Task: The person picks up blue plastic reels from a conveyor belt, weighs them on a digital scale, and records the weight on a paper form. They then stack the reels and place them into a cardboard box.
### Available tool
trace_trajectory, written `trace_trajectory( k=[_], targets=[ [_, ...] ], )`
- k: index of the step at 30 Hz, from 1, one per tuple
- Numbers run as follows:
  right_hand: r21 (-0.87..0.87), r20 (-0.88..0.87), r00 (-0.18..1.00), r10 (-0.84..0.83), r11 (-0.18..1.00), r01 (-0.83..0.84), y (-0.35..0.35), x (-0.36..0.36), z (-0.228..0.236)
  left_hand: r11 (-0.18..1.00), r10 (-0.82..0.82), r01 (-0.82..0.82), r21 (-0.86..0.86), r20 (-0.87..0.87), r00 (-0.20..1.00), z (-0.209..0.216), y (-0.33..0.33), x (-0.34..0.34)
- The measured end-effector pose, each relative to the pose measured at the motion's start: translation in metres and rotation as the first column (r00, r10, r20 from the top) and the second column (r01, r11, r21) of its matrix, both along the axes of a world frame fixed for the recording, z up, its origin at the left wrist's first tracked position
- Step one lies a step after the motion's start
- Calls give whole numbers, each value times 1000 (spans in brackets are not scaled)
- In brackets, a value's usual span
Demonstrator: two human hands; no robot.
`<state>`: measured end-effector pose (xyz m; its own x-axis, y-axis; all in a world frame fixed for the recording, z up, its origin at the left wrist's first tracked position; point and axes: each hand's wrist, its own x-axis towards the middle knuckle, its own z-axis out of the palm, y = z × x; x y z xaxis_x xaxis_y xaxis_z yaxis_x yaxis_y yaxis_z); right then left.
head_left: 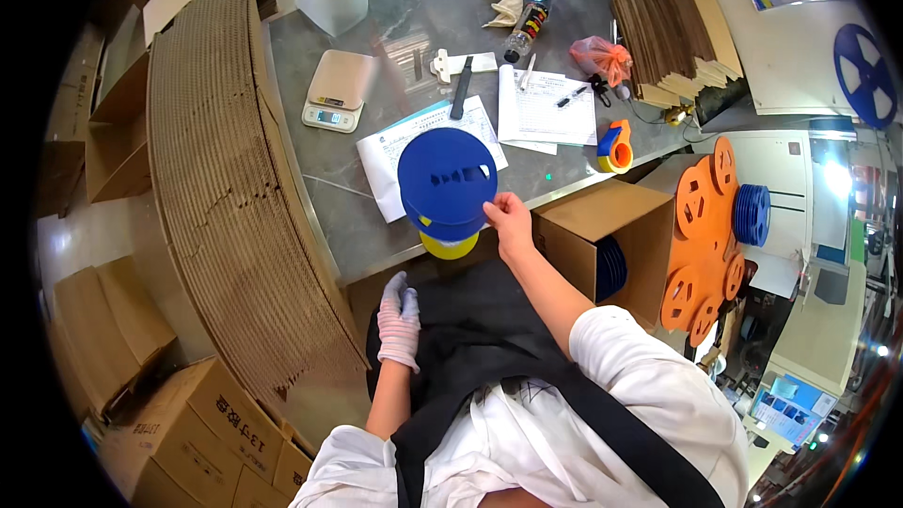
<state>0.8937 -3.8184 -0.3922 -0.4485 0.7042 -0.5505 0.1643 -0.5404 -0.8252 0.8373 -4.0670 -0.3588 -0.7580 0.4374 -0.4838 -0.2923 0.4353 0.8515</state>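
My bare right hand (509, 223) pinches the right edge of a blue plastic disc (442, 146). Dark slot-like openings show across the disc's middle. Below its near edge, part of a yellow round piece (450, 246) shows; how the two are joined I cannot make out. In a pale knit glove, my left hand (399, 322) rests low near the black apron, apart from the disc. Its fingers point up and hold nothing. Beyond the disc, partly covered by it, lie printed sheets (381, 169) and a black-handled tool (461, 87).
A tall stack of flat cardboard (212, 179) borders the grey table (324, 216) on the left. A digital scale (339, 89) stands at the table's left. Tape dispenser (615, 148) and open carton (602, 226) with blue discs are right, beside orange discs (693, 202).
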Motion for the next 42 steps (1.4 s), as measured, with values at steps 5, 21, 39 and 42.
trace_trajectory(
  k=[5, 21, 39, 42],
  targets=[
    [-117, -82, 986, 146, 981, -155, -43, 115, 78, 903, 166, -299, 309, 391, 905, 65, -4, 39],
    [371, 1, 901, 434, 836, -403, -195, 314, 207, 880, -227, -15, 475, 448, 864, 201, -94, 206],
    [482, 158, 275, 948, 169, -860, -537, 187, 221, 791, 75, -384, 476, 547, 834, 217, -470, 223],
    [516, 118, 217, 969, 127, -847, -600, 190, 224, 756, 121, -445, 479, 566, 815, 220, -530, 231]
  ],
)
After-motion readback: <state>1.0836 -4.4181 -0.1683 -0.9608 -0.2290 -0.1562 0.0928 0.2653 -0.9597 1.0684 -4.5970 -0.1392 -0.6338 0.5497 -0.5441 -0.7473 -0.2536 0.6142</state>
